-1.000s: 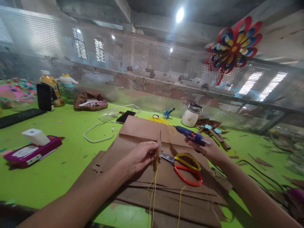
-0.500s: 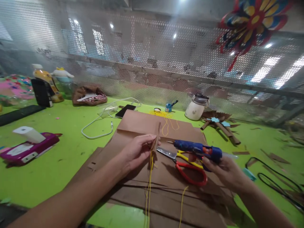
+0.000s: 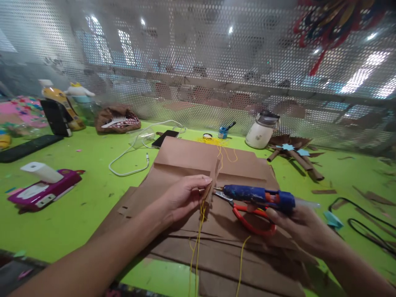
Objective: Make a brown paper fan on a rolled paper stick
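A bright green workbench [image 3: 93, 194] carries a stack of brown paper sheets [image 3: 198, 161] at its middle. Toward the left edge lies a magenta case [image 3: 46, 192]; a white cable [image 3: 130, 159] curls beside a black phone [image 3: 165, 138]. Near the back edge stand a white jar [image 3: 261, 132] and rolled brown paper tubes [image 3: 297, 159]. A black cord [image 3: 368, 227] trails at the right edge.

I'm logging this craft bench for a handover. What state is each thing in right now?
Left hand: pinching a brown paper strip held upright, yellow string hanging below.
Right hand: gripping the blue glue gun, nozzle pointed at the strip.
Scissors: lying on the brown paper sheets, blades closed.
White cable: loose on the green table, free plug end unplugged.
Phone: screen dark.
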Demonstrator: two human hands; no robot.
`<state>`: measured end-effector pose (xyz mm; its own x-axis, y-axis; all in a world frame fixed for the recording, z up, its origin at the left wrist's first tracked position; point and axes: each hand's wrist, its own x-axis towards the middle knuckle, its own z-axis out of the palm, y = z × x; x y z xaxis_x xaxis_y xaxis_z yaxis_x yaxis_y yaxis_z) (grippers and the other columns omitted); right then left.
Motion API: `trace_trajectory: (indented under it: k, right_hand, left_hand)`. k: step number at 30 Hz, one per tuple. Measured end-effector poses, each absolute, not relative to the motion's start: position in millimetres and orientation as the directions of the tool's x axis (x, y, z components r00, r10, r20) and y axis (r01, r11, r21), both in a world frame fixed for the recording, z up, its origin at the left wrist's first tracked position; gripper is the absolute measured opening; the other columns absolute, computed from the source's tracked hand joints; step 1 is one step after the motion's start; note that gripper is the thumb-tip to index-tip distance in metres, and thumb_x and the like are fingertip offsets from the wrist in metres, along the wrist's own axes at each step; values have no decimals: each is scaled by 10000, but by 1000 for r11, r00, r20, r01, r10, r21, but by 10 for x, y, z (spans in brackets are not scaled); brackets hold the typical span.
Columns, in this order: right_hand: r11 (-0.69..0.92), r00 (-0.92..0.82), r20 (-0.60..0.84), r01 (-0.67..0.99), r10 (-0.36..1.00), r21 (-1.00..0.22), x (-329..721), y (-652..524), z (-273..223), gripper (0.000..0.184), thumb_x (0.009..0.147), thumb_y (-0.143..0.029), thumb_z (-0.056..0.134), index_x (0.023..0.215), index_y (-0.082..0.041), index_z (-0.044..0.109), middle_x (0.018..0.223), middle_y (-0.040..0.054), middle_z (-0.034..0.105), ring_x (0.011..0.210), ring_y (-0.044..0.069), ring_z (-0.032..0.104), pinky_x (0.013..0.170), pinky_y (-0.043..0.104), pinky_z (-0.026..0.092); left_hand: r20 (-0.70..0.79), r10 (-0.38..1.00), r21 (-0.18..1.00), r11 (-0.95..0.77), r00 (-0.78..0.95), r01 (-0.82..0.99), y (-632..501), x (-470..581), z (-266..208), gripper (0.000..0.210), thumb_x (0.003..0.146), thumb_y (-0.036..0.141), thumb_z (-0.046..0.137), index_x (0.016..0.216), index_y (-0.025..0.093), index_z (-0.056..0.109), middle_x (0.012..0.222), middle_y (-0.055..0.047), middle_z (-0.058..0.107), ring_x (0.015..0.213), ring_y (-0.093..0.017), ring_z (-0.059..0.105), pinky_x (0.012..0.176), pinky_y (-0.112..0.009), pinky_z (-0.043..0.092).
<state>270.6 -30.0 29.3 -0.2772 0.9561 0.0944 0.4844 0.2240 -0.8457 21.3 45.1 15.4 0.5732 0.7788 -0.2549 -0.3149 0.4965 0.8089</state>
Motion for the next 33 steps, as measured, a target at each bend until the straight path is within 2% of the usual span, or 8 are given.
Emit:
trace_trajectory:
  k: [5,11,20,33]
  right_hand:
    - [212,-253,91,504,963,-837,2636,-342,280,296,787,-446,561,825,-207,732,722,50,706,644,224,651,544,278,552]
    - [141,-217,37,487,975,-862,2598,-343,246,334,788,-477,549,872,-199,712,734,41,698,626,201,633,497,247,520]
    - [158,-209,62,484,976,-861,2579,-362,294,338,794,-477,551,855,-184,707,710,49,688,661,208,638,542,259,528]
    - [241,-230,136,529,964,-814,2558,-394,334,327,812,-469,535,794,-187,700,643,33,648,629,185,609,537,241,510]
  left_hand:
    - [-259,786,818,487,561,-306,440,231,157,60,770,144,576,769,104,620,724,-46,589,596,-103,544,585,-233,456]
    - [-263,779,812,497,570,-305,457,226,136,37,743,133,612,753,102,629,764,-50,601,613,-90,536,568,-198,447]
    - [-317,769,780,544,554,-308,448,248,152,56,747,95,588,750,83,643,742,-55,616,608,-81,546,593,-198,471]
    - [-302,754,769,555,583,-318,458,236,140,53,745,89,584,757,73,633,732,-62,627,585,-86,561,564,-201,475]
